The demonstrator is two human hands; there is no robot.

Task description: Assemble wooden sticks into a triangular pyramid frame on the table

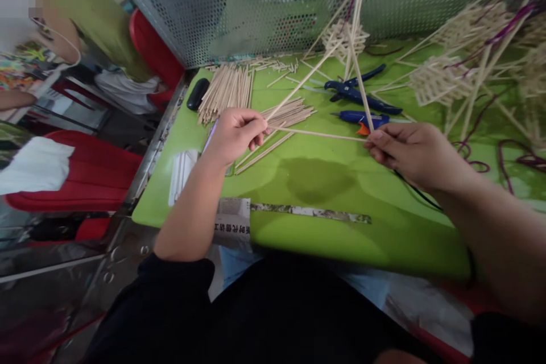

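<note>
Pale wooden sticks form a triangle above the table, with a thin stick along the near side. My left hand pinches its left corner, where a slanting stick meets the thin one. My right hand is closed on the right corner, at the lower end of another stick. The far ends overlap a standing stick frame behind, so I cannot tell whether they are joined. A blue glue gun with an orange trigger and dark blue pliers lie beyond my right hand.
A thick bundle of sticks and a looser pile lie on the green table. Woven stick pieces with purple string stand at right. A perforated metal screen rises behind. A person is at far left.
</note>
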